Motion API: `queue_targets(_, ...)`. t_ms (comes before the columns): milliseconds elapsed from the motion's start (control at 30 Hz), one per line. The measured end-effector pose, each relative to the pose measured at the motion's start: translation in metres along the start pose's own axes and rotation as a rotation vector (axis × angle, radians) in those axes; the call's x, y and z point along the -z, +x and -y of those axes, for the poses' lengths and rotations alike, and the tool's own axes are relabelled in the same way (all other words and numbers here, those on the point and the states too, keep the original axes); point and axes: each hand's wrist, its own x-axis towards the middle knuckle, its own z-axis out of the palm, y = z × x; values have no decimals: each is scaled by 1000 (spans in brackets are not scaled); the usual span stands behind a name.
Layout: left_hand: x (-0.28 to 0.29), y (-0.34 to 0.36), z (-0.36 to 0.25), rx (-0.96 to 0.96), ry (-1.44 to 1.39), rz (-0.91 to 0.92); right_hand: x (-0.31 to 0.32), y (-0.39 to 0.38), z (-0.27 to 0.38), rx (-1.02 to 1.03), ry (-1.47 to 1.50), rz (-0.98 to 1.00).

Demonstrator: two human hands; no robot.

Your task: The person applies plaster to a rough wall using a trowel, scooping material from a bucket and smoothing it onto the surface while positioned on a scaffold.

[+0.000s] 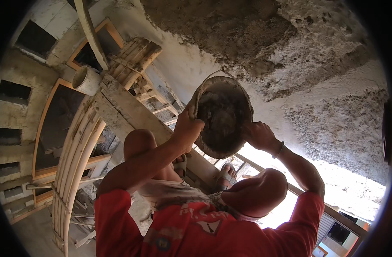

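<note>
A mortar-crusted bucket (244, 92) is held up in front of my knees, its mouth tilted toward me. Wet grey mortar (221, 120) shows dark inside it, and its thin handle arches over the upper left rim. My left hand (190, 129) is closed around the bucket's left side near the handle. Gripping the rim on the opposite side is my right hand (258, 137), with a bracelet on the wrist; its fingertips are partly hidden. My sandalled feet rest on a wooden plank (159, 129) beneath the bucket.
A white bucket (86, 81) stands at the plank's far left end. Bundled bamboo poles (76, 162) run along the left, beside a wooden-framed window (46, 124). Bamboo ladder-like framing (163, 107) lies below. A partly plastered wall (264, 47) rises ahead and right.
</note>
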Motion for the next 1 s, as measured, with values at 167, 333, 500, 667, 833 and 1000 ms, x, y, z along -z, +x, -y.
queue_targets(167,3,3,9,62,0,-32,-3,-3,-7,-20,1,-35)
queue_targets(333,2,3,9,146,96,-53,1,-8,-19,-24,-43,3)
queue_targets(500,4,-4,11,173,78,-113,61,-25,14,-76,168,91)
queue_targets(667,19,-22,10,195,116,-126,109,-48,14,157,270,72)
queue_targets(833,47,-42,25,170,124,-218,106,-47,-19,228,551,92)
queue_targets(1000,44,-46,32,225,157,-209,93,-25,-140,-274,134,-269)
